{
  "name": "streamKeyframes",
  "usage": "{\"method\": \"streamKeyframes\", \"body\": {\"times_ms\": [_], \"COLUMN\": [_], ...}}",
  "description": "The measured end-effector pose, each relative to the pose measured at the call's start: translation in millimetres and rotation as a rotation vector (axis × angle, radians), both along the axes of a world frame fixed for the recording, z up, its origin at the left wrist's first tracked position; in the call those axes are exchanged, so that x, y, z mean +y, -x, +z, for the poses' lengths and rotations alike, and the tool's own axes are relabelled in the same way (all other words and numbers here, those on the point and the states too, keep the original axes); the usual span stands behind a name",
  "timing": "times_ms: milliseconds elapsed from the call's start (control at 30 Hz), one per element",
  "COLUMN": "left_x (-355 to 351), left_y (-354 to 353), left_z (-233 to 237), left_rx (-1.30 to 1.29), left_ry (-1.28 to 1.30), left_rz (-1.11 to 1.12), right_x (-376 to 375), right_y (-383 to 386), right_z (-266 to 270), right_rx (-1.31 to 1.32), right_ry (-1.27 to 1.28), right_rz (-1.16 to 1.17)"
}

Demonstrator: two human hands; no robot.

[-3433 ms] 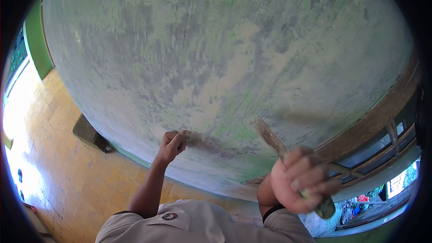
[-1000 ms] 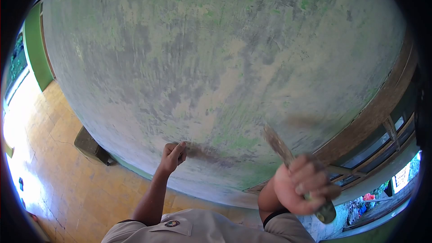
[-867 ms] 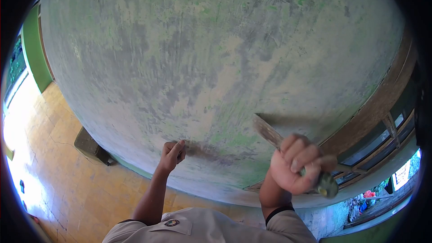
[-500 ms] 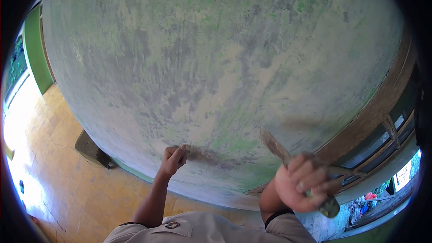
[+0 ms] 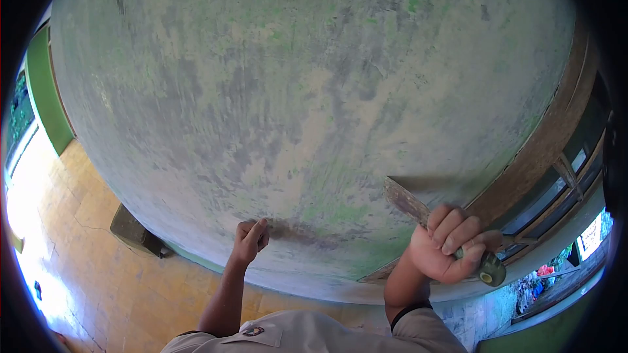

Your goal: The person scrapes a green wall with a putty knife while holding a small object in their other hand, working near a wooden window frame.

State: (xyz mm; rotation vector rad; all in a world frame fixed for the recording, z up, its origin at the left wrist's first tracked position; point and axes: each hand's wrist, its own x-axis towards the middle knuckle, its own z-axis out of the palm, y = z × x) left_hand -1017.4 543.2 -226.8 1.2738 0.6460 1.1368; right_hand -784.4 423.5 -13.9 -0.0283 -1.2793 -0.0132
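Observation:
A scraper point(image 5: 407, 201) with a worn, stained blade and a green handle is gripped in my right hand point(image 5: 448, 245), fingers wrapped round the handle. Its blade points up and left, and the tip is at or close to the wall, with a shadow beside it; contact is hard to tell. My left hand point(image 5: 250, 240) is closed in a fist near the lower part of the wall, nothing showing in it. The wall point(image 5: 281, 124) is patchy, with grey, whitish and green paint areas and scrape marks.
A brown wooden frame point(image 5: 523, 163) with window panes borders the wall on the right. On the tiled yellow floor point(image 5: 124, 274), a dark box-like object point(image 5: 134, 230) stands against the wall's base. A green pillar point(image 5: 49, 95) rises at the far left.
My right hand has moved up and slightly right with the scraper and is less blurred. The left fist stays nearly in place, while the view has shifted slightly.

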Motion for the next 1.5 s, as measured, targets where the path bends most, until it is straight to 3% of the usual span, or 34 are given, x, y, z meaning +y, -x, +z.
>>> {"method": "streamKeyframes", "body": {"times_ms": [167,267,400,500,567,700,767,933,1067,1167,1267,1367,1500], "left_x": [2,-1,0,1,1,0,1,1,0,0,0,2,-2], "left_y": [-2,-2,-2,-3,-3,-4,-3,-2,-2,-2,-2,-3,-3], "left_z": [-1,-1,-3,-5,-6,-3,-5,-7,-2,-4,-4,-6,-5], "left_rx": [-0.002,-0.001,0.003,-0.023,-0.024,-0.027,-0.026,-0.022,-0.03,-0.001,-0.001,-0.015,-0.008], "left_ry": [-0.016,-0.019,-0.02,-0.024,-0.009,0.003,0.0,-0.015,-0.012,-0.012,-0.017,-0.011,-0.008], "left_rz": [0.027,0.024,0.039,0.036,0.026,0.058,0.054,0.035,0.038,0.026,0.037,0.028,0.036], "right_x": [-15,3,-22,-3,0,-22,-26,-1,-19,3,-8,-25,5], "right_y": [8,4,7,9,7,4,6,7,8,7,4,0,-1], "right_z": [2,2,2,2,1,11,18,22,25,27,27,26,26], "right_rx": [-0.054,-0.024,-0.081,-0.098,-0.041,-0.1,-0.077,-0.012,-0.034,-0.041,-0.032,-0.083,0.006], "right_ry": [-0.197,0.067,-0.155,0.037,0.048,-0.041,-0.241,-0.097,-0.311,-0.129,-0.12,-0.238,-0.147], "right_rz": [0.074,0.057,0.09,-0.061,0.009,0.03,-0.014,-0.041,-0.045,-0.107,0.034,0.005,-0.056]}}
